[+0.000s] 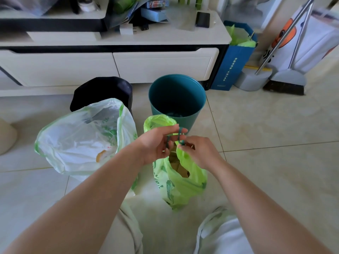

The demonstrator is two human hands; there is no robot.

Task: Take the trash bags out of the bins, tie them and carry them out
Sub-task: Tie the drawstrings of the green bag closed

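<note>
A bright green trash bag (180, 182) stands on the tiled floor in front of me, its mouth partly open with brown cardboard showing inside. My left hand (157, 143) and my right hand (199, 151) both pinch its dark green drawstring (178, 137) above the bag's mouth, the cord looped between my fingers. Behind the bag stands a teal bin (192, 92) with no bag in it. To the left a larger, pale translucent bag (80, 142) with green trim sits open on the floor, in front of a black bin (102, 88).
A low white cabinet (110, 65) runs along the back. At the right stand a blue paper bag (233, 65) with green plastic in it, a dustpan (251, 79) and a broom (286, 83). My knees fill the bottom edge. Open tiled floor lies to the right.
</note>
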